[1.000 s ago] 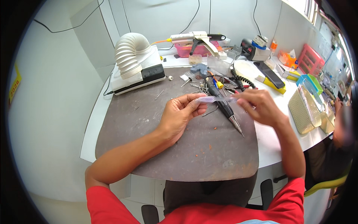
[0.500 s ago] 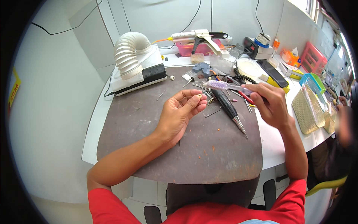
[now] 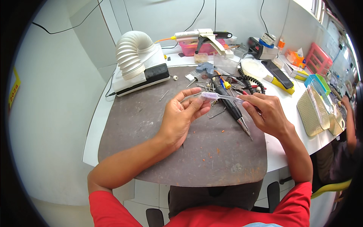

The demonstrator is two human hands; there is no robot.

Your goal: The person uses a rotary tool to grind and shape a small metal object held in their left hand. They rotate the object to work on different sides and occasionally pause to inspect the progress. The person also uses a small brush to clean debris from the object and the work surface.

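Observation:
My left hand is raised over the grey mat, thumb and fingers closed on a small pale piece, now hidden behind brush bristles. My right hand grips the handle of a clear toothbrush with purple bristles, its head at my left thumb and fingertips. Just behind and beneath lie a black handpiece, thin metal bits, pliers and a coiled black cord.
A white unit with a ribbed hose, a dispensing gun on a pink container, a phone and baskets line the bench. Another person's arm is at the far right.
The brush was at my left fingertips, lifted to the right half a second ago, exposing the small pale piece, and is back down on it now. The co-worker's arm has shifted.

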